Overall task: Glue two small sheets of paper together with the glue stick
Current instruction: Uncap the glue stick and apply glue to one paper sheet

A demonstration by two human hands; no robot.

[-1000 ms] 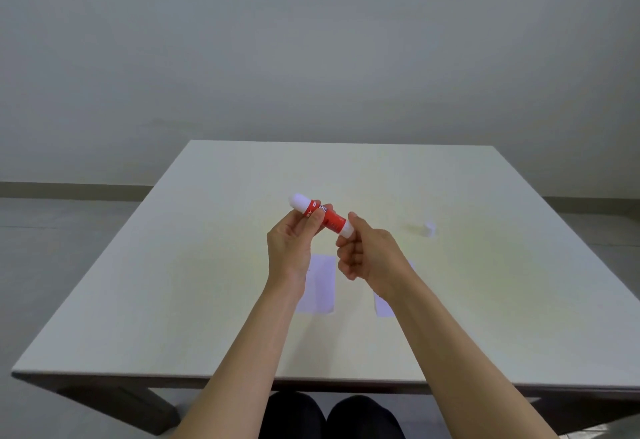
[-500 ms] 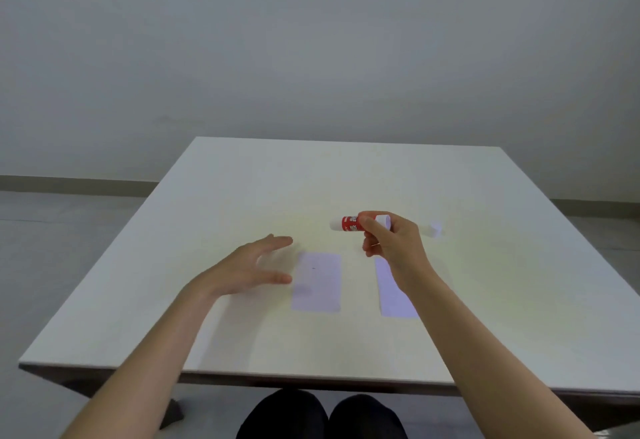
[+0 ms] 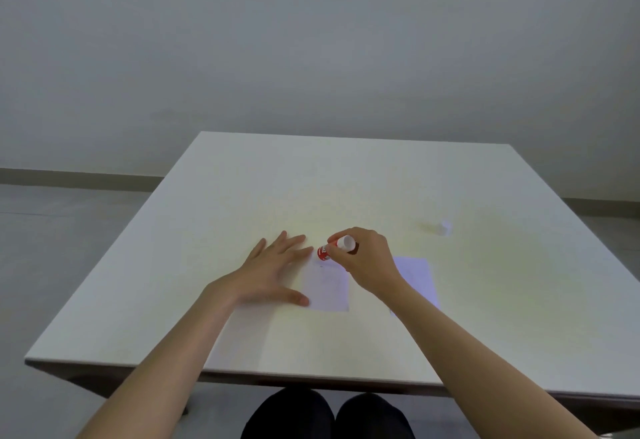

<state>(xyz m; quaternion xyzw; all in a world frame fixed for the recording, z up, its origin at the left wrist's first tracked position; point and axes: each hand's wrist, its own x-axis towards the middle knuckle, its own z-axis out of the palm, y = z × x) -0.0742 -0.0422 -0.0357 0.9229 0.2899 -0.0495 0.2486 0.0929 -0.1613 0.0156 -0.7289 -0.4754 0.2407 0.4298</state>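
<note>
Glue stick (image 3: 330, 249), red with a white end, is pinched in the fingers (image 3: 337, 254) of the right hand (image 3: 365, 262), tilted, its lower end at the far edge of the left sheet (image 3: 327, 288); whether it touches the paper cannot be told. Just left of those fingers the left hand (image 3: 273, 272) lies flat on the table (image 3: 346, 182), fingers spread wide and holding nothing, thumb tip at the sheet's near left edge. Right of the gripping fingers, partly under the right wrist, lies the second sheet (image 3: 417, 277). Farther right and beyond, well apart, a small white cap (image 3: 444, 227) sits on the table.
</note>
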